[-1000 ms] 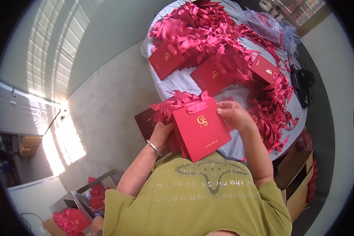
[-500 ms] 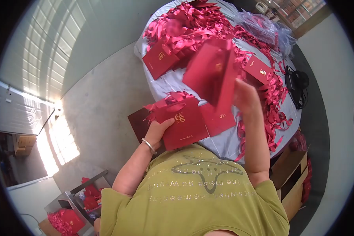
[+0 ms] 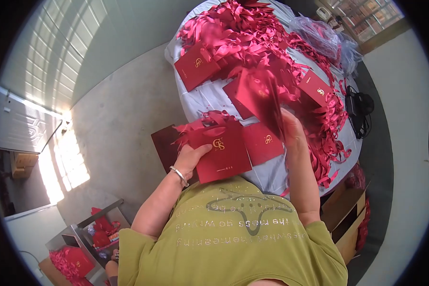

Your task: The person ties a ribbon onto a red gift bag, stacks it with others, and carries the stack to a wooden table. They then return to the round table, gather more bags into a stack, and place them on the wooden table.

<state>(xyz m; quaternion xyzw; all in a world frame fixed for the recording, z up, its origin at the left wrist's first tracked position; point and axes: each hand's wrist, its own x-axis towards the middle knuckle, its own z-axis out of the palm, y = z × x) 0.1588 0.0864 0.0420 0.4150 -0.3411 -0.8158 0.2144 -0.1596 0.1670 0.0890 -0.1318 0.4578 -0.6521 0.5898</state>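
Observation:
My left hand [image 3: 193, 158], thumb on top, is closed on the edge of red gift bags [image 3: 226, 159] with gold lettering, held near my waist; pink ribbon handles [image 3: 213, 121] stick out behind the front bag. My right hand [image 3: 291, 129] grips another red gift bag [image 3: 258, 95], which is tilted and smeared by motion over the table; its fingers are partly hidden behind the bag. Between the two hands, another red bag [image 3: 262, 145] lies at the near table edge. A darker red panel [image 3: 163, 145] shows left of my left hand.
A heap of red ribbon-handled bags [image 3: 233, 33] covers the far part of the white-clothed table [image 3: 198, 97]. Single bags [image 3: 195, 66] lie around it. Clear plastic wrap [image 3: 319, 35] and black cables [image 3: 360, 109] are at the right. Open cardboard box [image 3: 345, 214] stands below.
My right hand has moved slightly down, and its bag has swung and turned more edge-on. A bag beneath it shows on the table. My left hand keeps its hold.

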